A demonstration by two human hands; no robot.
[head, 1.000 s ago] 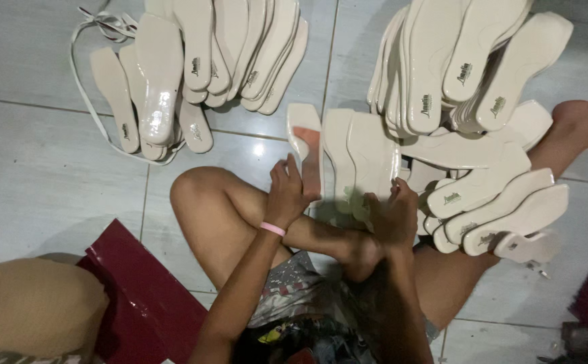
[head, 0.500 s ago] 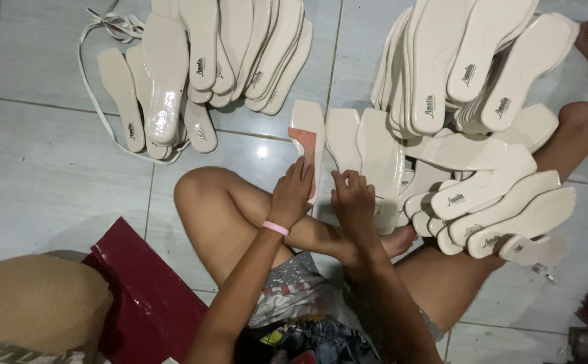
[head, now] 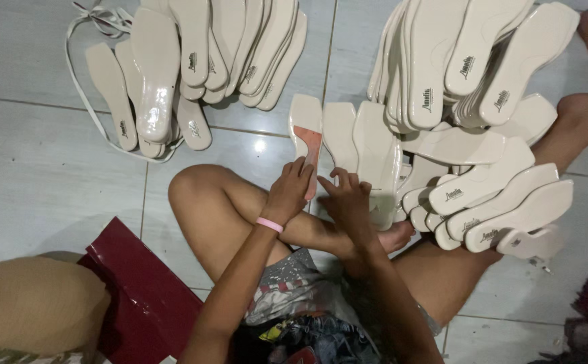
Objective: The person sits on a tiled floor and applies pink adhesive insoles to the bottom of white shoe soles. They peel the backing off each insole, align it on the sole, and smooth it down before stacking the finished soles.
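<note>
We grasp the insole with reddish patch (head: 309, 145) in our left hand (head: 289, 192) | right hand (head: 348, 202) beside it, fingers loosely curled, touching the neighbouring insoles (head: 375, 145)

a: where is room lying open around the left hand (head: 288, 193) and right hand (head: 348, 202)?
b: bare floor tiles (head: 44, 168) are stretching out to the left, past the bent knee (head: 196, 195); a narrow strip is running up between the two heaps.
a: what is blocking?
b: the right insole pile (head: 469, 114) is crowding close on the right; the left insole pile (head: 206, 54) is sitting well apart ahead; a red box (head: 142, 296) and tan cushion (head: 34, 310) are filling the near left.
</note>
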